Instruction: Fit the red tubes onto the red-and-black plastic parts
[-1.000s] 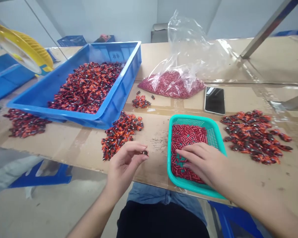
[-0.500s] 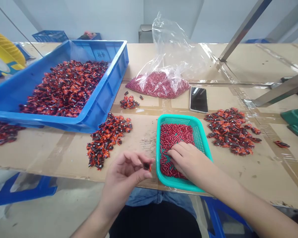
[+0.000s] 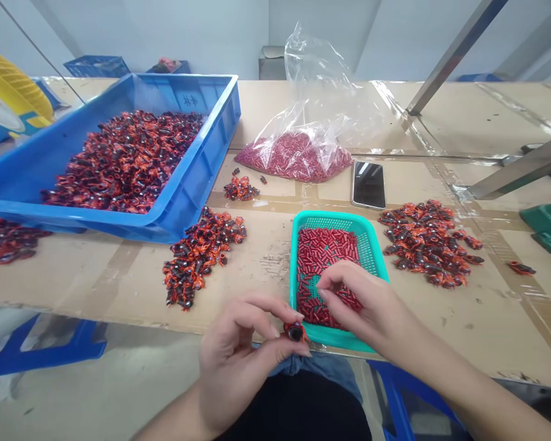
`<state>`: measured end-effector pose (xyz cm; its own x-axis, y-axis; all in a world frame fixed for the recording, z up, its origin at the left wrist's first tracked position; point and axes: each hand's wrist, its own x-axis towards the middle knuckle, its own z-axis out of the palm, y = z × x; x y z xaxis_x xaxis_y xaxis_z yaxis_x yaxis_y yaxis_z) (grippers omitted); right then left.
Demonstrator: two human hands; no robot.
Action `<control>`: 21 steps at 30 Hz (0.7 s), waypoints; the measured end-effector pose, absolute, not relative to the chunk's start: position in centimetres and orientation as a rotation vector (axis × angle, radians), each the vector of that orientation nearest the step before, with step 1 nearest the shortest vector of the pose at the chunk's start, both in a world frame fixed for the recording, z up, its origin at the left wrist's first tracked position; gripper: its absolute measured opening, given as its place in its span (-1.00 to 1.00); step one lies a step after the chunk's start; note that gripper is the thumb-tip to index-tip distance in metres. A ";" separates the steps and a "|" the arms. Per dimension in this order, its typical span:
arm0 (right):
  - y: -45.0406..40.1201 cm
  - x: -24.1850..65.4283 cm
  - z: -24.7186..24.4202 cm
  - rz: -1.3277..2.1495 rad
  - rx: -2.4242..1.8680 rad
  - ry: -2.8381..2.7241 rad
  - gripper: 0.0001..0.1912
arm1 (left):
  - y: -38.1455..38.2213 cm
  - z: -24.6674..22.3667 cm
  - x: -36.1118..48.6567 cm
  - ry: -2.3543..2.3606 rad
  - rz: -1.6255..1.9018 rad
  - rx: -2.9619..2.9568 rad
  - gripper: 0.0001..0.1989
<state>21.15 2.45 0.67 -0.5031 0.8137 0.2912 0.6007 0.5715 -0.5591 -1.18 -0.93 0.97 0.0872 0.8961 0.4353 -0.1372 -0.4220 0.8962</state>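
Note:
Between thumb and fingertips, my left hand [image 3: 252, 352] pinches a small black-and-orange piece [image 3: 295, 332] near the table's front edge, its dark round opening facing me. My right hand [image 3: 356, 300] is over the green basket [image 3: 374, 245], thumb and index finger drawn close together; whatever is between them is too small to make out. Small red tubes [image 3: 324, 245] lie in the basket, with part of its bottom showing. Piles of black-and-orange pieces lie left [image 3: 202, 251] and right [image 3: 429, 242] of the basket.
A large blue crate [image 3: 197, 165] of similar pieces stands at the left. Behind the basket are a clear plastic bag [image 3: 298, 153] of pinkish-red tubes and a phone [image 3: 368, 184]. Metal posts [image 3: 454, 58] rise at the right. A yellow object [image 3: 16, 82] is far left.
My left hand has moved right and toward me with the piece, turning its opening into view. My right hand has lifted from among the tubes, with its fingertips now visible.

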 end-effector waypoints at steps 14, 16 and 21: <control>-0.2 19.1 3.6 0.560 -0.820 -2.046 -0.98 | -0.8 0.8 -0.9 0.846 1.466 1.871 -0.70; -0.2 19.3 3.3 0.631 -0.822 -2.040 -0.94 | -0.9 0.8 -0.8 0.865 1.484 1.991 -0.71; -0.3 19.5 2.9 0.558 -0.826 -2.004 -0.91 | -1.0 0.4 -0.2 0.877 1.512 2.063 -0.72</control>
